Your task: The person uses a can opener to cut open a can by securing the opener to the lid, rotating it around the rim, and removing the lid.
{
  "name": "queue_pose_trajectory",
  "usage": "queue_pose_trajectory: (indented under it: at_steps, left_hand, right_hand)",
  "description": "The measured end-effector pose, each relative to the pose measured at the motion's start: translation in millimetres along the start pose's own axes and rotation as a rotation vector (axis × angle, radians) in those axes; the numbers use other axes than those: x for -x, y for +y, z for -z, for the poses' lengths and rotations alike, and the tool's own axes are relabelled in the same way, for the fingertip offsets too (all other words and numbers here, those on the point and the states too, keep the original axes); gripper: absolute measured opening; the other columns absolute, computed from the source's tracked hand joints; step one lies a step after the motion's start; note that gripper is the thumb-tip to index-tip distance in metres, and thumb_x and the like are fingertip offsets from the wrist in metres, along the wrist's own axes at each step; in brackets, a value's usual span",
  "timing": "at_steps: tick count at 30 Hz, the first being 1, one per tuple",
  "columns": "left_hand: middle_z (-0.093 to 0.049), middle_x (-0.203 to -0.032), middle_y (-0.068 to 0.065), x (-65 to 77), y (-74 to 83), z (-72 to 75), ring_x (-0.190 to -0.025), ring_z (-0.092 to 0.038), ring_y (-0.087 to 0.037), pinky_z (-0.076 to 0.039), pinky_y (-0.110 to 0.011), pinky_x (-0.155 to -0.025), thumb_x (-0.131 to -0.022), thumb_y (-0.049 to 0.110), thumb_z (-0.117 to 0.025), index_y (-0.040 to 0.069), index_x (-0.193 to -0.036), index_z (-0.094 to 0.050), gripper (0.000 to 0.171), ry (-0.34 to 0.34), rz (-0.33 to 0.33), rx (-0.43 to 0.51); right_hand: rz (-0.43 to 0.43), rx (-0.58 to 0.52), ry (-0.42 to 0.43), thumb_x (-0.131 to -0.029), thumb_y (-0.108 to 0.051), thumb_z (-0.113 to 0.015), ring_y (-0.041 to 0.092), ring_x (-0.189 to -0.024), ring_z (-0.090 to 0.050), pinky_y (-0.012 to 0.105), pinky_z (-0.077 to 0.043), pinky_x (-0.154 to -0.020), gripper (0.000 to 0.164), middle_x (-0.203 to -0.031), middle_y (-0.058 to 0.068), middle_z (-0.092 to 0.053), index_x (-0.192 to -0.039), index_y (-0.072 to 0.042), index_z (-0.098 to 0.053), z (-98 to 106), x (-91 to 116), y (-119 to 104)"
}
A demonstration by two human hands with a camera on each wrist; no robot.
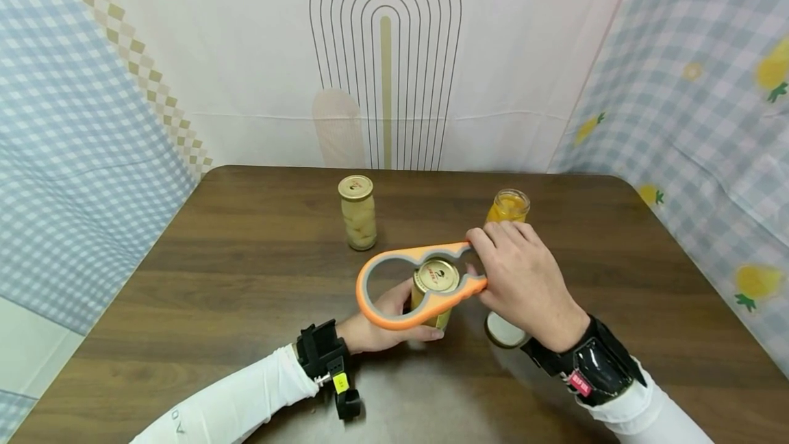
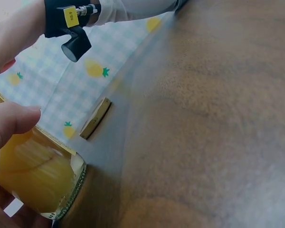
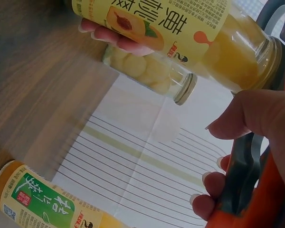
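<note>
My left hand point(image 1: 382, 324) grips a glass jar of yellow peaches point(image 3: 156, 21) around its body, with the gold lid point(image 1: 437, 275) facing up. In my right hand point(image 1: 524, 286) is an orange jar opener point(image 1: 383, 321) with a grey inner edge, held by its handle end. Its narrower middle loop surrounds the lid in the head view, while the larger rounded loop lies to the left. In the right wrist view, the right thumb point(image 3: 242, 116) reaches close to the lid's rim.
Behind the hands stands a closed jar of pale fruit point(image 1: 359, 221). A lidless jar with orange contents point(image 1: 509, 205) is just beyond the right hand, partly hidden by it. A loose lid point(image 1: 504, 331) lies on the brown table point(image 1: 246, 293), near the right wrist.
</note>
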State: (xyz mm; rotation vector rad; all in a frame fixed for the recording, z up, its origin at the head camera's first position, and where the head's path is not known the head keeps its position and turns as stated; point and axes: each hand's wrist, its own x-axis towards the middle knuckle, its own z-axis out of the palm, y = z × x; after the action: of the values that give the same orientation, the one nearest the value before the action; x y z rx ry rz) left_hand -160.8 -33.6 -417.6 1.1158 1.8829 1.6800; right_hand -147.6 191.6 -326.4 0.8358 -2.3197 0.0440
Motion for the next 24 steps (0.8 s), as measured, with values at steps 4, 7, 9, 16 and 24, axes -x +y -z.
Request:
queue_pose_trajectory:
  at_steps: [4, 7, 9, 16, 24]
  left_hand:
    - [-0.047, -0.154, 0.011, -0.1, -1.3, 0.6, -0.132, -0.048, -0.008, -0.039, -0.022, -0.112, -0.088, 0.003, -0.075, 0.029, -0.154, -0.037, 0.08, 0.015, 0.026, -0.013]
    - [-0.051, -0.149, 0.011, 0.8, -2.6, 0.1, -0.13, -0.05, -0.008, -0.039, -0.024, -0.113, -0.088, 0.006, -0.077, 0.029, -0.151, -0.039, 0.078, 0.036, 0.066, -0.023]
    - [-0.053, -0.147, 0.012, 1.9, -3.3, -0.3, -0.13, -0.051, -0.007, -0.039, -0.024, -0.114, -0.088, 0.007, -0.077, 0.031, -0.15, -0.039, 0.077, 0.048, 0.095, -0.022]
    - [-0.049, -0.151, 0.011, 2.7, -3.9, 0.0, -0.136, -0.048, -0.009, -0.037, -0.027, -0.117, -0.089, 0.006, -0.076, 0.031, -0.152, -0.036, 0.079, 0.036, 0.088, -0.023]
    - [-0.048, -0.154, 0.004, 1.1, -0.8, -1.1, -0.139, -0.047, -0.013, -0.036, -0.028, -0.119, -0.089, 0.002, -0.075, 0.024, -0.154, -0.036, 0.078, 0.027, -0.02, -0.004]
  right_hand:
    - [-0.005, 0.013, 0.011, -0.074, -0.006, -0.069, 0.031, -0.081, -0.059, 0.045, -0.048, -0.083, 0.029, -0.082, 0.01, -0.058, -0.101, -0.003, -0.06, 0.1, -0.9, -1.8]
    - [-0.009, 0.02, 0.012, -0.074, -0.006, -0.07, 0.031, -0.081, -0.06, 0.045, -0.048, -0.084, 0.029, -0.082, 0.01, -0.058, -0.101, -0.003, -0.06, -0.5, -0.6, -2.8]
    - [-0.01, 0.021, 0.008, -0.074, -0.006, -0.071, 0.031, -0.082, -0.06, 0.045, -0.048, -0.084, 0.03, -0.083, 0.01, -0.058, -0.102, -0.003, -0.061, -0.9, -0.2, -3.3]
    - [-0.016, 0.02, -0.011, -0.076, -0.007, -0.072, 0.03, -0.082, -0.06, 0.046, -0.049, -0.085, 0.029, -0.084, 0.01, -0.058, -0.103, -0.003, -0.061, -1.9, 0.2, -4.1]
    - [-0.033, 0.036, -0.051, -0.076, -0.01, -0.076, 0.03, -0.083, -0.061, 0.045, -0.05, -0.086, 0.031, -0.084, 0.009, -0.059, -0.103, -0.005, -0.061, 1.1, 1.6, -6.4]
